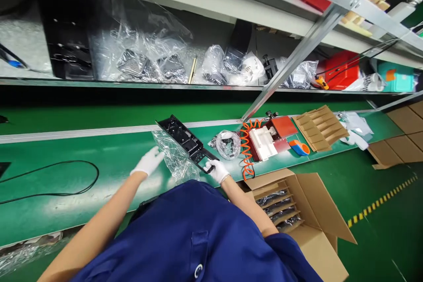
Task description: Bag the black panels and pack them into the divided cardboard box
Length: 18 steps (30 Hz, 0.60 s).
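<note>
Grasping the near end of a long black plastic part (185,140), the gloved right hand (215,170) holds it slanting over the green belt (109,163), while the gloved left hand (149,161) pinches the edge of a clear plastic bag (175,158) lying beneath that part. Just right sit an orange coiled hose (246,150) and an open cardboard box (297,211). No readable writing shows anywhere
</note>
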### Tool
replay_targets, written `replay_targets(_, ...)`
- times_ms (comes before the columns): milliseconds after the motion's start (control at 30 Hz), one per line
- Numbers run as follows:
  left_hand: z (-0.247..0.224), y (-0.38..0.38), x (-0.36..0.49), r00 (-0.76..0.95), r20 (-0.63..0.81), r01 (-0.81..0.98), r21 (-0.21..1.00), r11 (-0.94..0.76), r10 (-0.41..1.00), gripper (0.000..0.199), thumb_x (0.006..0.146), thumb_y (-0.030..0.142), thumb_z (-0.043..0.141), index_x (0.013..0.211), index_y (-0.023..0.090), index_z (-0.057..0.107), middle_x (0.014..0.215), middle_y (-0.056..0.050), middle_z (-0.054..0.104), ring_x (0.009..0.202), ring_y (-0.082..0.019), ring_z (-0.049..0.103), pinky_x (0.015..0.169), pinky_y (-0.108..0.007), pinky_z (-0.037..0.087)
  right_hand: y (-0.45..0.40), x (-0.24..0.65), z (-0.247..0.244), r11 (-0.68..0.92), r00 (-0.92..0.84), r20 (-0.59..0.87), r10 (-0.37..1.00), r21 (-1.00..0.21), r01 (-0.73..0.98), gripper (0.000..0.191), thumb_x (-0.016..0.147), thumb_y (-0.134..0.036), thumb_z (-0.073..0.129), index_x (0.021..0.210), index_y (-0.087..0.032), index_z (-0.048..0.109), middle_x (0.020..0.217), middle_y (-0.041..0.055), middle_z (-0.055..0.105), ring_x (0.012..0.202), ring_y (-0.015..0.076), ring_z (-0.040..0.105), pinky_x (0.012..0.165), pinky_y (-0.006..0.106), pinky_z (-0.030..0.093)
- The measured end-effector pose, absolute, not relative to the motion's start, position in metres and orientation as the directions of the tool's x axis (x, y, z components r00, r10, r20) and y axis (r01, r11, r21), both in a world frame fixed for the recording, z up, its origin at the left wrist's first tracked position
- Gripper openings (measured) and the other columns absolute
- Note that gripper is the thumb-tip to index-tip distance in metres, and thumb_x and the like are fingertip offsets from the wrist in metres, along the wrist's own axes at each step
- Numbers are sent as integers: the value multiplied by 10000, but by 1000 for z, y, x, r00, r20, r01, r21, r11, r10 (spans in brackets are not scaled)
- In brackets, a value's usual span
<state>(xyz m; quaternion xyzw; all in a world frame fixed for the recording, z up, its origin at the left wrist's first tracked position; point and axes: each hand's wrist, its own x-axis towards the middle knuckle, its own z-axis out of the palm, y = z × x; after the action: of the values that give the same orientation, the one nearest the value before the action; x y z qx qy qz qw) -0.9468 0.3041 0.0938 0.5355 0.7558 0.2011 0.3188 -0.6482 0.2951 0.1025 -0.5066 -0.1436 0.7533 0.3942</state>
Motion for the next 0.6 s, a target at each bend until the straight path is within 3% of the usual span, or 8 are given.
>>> replay_targets(133, 36, 263, -924, -137, -481, 779, 489, 394, 866, 604, 834, 302, 529, 1363, 12, 518, 1371, -257, 585, 1252, -345, 583, 1054, -419, 441, 296, -683, 69, -680, -151, -707, 691, -564, -469, 292, 969, -371, 594, 779, -154, 545, 623, -72, 478, 515, 73, 476, 557, 230, 481)
replay_targets(267, 4, 234, -929, -88, -569, 842, 396, 366, 818, 604, 862, 265, 481, 1424, 44, 478, 1496, -223, 479, 1346, -321, 508, 1123, -390, 373, 293, -705, 42, -690, -104, -748, 656, -538, -484, 272, 960, -391, 585, 804, -172, 540, 654, -52, 511, 566, 100, 522, 614, 269, 513)
replay_targets(467, -13, 223, -952, -39, -594, 903, 323, 282, 804, 544, 917, 243, 416, 1438, 105, 492, 1422, -173, 571, 1306, -297, 542, 1118, -413, 380, 287, -723, 15, -695, -46, -767, 640, -552, -460, 197, 862, -305, 638, 795, -252, 461, 649, -35, 511, 651, 147, 581, 754, 326, 555)
replay_targets(600, -22, 224, -951, -50, -572, 934, 264, 241, 819, 536, 927, 251, 389, 1432, 106, 495, 1415, -175, 574, 1290, -302, 550, 1102, -435, 398, 279, -726, 1, -760, -78, -797, 598, -534, -370, 126, 885, -315, 584, 950, -250, 498, 795, -11, 606, 807, 155, 640, 777, 325, 553)
